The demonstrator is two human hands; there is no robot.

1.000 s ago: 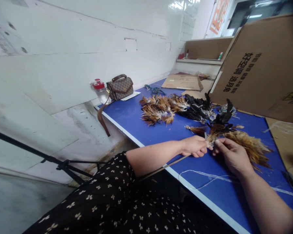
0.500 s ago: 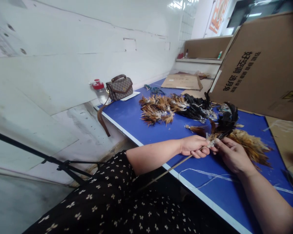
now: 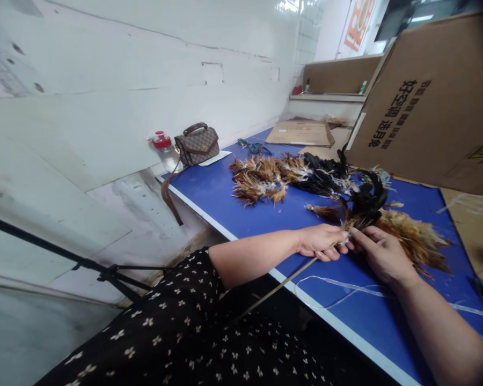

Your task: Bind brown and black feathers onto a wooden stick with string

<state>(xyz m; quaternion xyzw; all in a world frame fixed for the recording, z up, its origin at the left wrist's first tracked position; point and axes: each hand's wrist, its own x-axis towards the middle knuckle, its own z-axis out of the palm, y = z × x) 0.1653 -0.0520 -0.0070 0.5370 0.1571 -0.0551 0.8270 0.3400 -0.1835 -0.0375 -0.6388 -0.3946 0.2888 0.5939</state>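
Feathers (image 3: 368, 203) in hands (image 3: 350, 244), bottle (image 3: 167, 151) beyond.

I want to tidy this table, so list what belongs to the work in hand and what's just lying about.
Likely in the work:
thin stick, in the left hand
dark feathers, by the right hand
brown feather bundles
clear strand

Probably just lying about:
handbag
red-capped bottle
flat cardboard
large carton

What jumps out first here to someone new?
Probably the big cardboard box with dark printing, looming at the table's right rear. Next, the brown and black feather bunches spread mid-table on vivid blue, then both hands meeting at a feathered stick near the front edge.
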